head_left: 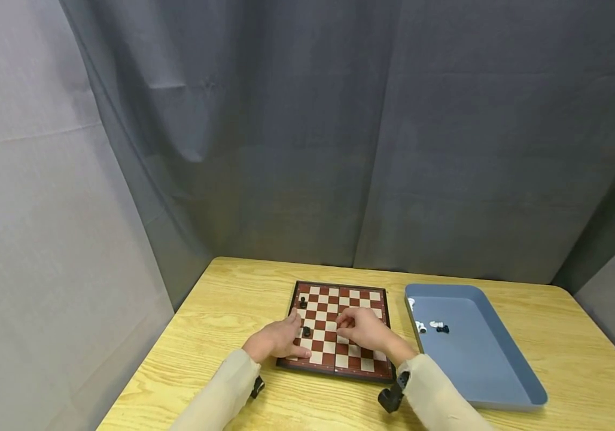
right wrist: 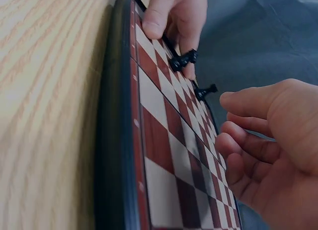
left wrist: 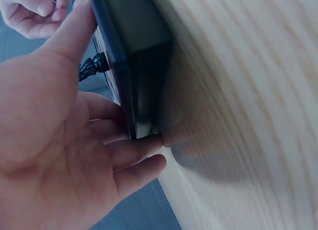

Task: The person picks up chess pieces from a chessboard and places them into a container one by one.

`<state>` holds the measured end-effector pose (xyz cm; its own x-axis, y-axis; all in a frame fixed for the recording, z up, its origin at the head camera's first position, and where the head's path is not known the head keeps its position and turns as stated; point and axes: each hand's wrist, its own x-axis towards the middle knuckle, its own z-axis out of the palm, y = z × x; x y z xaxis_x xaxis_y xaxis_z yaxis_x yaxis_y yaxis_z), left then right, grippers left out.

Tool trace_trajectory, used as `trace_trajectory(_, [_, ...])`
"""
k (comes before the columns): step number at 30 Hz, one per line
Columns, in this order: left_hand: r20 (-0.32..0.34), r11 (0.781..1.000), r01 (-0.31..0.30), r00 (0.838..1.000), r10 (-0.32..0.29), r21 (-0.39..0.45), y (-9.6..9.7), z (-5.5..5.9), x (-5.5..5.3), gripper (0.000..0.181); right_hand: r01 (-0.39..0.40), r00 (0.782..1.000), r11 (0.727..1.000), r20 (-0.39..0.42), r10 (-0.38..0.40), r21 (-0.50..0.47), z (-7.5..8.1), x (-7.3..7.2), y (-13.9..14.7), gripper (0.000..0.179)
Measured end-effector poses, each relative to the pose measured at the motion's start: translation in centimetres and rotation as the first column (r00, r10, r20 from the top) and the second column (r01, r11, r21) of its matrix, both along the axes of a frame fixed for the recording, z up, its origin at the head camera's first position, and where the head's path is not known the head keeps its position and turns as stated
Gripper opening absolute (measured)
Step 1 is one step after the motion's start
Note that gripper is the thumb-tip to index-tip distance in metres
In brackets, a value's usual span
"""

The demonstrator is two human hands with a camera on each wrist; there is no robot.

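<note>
A red-and-cream chessboard [head_left: 325, 335] with a dark rim lies on the table. My left hand [head_left: 280, 339] rests at its near left corner, thumb on the board's front part and fingers along the left side. Beside that hand stands a black knight [right wrist: 183, 60], and farther back a smaller black chess piece [head_left: 303, 303] stands near the left edge. Over the right half of the board hovers my right hand [head_left: 364, 328], its fingers loosely bent. In the right wrist view a gap shows between thumb [right wrist: 248, 101] and fingers, with nothing in it.
To the right of the board is a blue-grey tray [head_left: 480, 359]. White chess pieces [head_left: 420, 327] and a black chess piece [head_left: 443, 329] lie in its left part. A grey curtain [head_left: 307, 149] hangs behind the wooden table [head_left: 178, 371].
</note>
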<state>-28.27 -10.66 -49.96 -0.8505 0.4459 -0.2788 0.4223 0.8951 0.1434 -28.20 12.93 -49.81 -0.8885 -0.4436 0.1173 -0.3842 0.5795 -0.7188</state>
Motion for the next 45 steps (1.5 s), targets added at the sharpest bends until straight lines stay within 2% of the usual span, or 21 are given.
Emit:
trace_trajectory(6, [0.000, 1.000, -0.011, 1.000, 0.011, -0.016, 0.1, -0.1, 0.1, 0.097, -0.004, 1.000, 1.000, 0.025, 0.005, -0.015, -0.4, 0.2, -1.2, 0.017])
trace_trajectory(13, [-0.001, 1.000, 0.001, 1.000, -0.001, -0.021, 0.1, 0.0, 0.2, 0.096, 0.022, 0.999, 1.000, -0.032, -0.022, -0.006, -1.2, -0.3, -2.4, 0.014])
trace_trajectory(19, [-0.001, 1.000, -0.002, 1.000, 0.002, -0.025, 0.0, 0.0, 0.2, 0.096, 0.026, 1.000, 1.000, -0.017, -0.026, -0.015, -2.0, -0.7, -2.8, 0.016])
trace_trajectory(23, [-0.001, 1.000, -0.003, 1.000, 0.003, -0.024, 0.0, 0.1, 0.2, 0.096, 0.024, 1.000, 1.000, -0.017, -0.024, 0.005, -2.0, -0.7, -3.3, 0.019])
trace_trajectory(35, [-0.008, 0.999, 0.016, 1.000, -0.017, -0.046, -0.1, 0.0, 0.0, 0.097, 0.012, 0.998, 0.999, -0.067, -0.008, 0.048, -2.6, -0.9, -5.2, 0.019])
trace_trajectory(45, [0.002, 1.000, 0.004, 1.000, -0.004, -0.023, -0.2, 0.0, 0.0, 0.097, 0.004, 0.992, 0.997, -0.127, 0.007, 0.082, -3.1, -1.0, -6.1, 0.016])
